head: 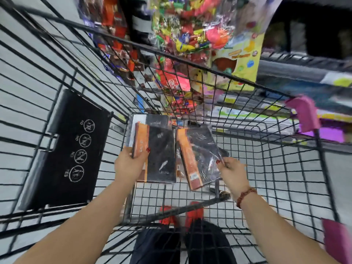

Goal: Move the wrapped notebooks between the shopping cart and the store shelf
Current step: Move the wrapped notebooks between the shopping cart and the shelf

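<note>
Glossy wrapped notebook [158,155] in left hand [128,164], another [200,157] in right hand [231,171]

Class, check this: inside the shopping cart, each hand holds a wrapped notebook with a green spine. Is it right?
Wrong colour: the head view shows orange spines. Otherwise right: the left hand holds one wrapped notebook, the right hand a second notebook, inside the shopping cart.

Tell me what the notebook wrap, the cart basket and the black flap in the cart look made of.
Wrap on the notebook in the right hand: thin clear plastic film, glossy; it crinkles and throws glare.
Cart basket: dark coated metal wire, likely steel; thin rigid grid.
Black flap: probably moulded plastic, matte, with white printed icons.
</note>
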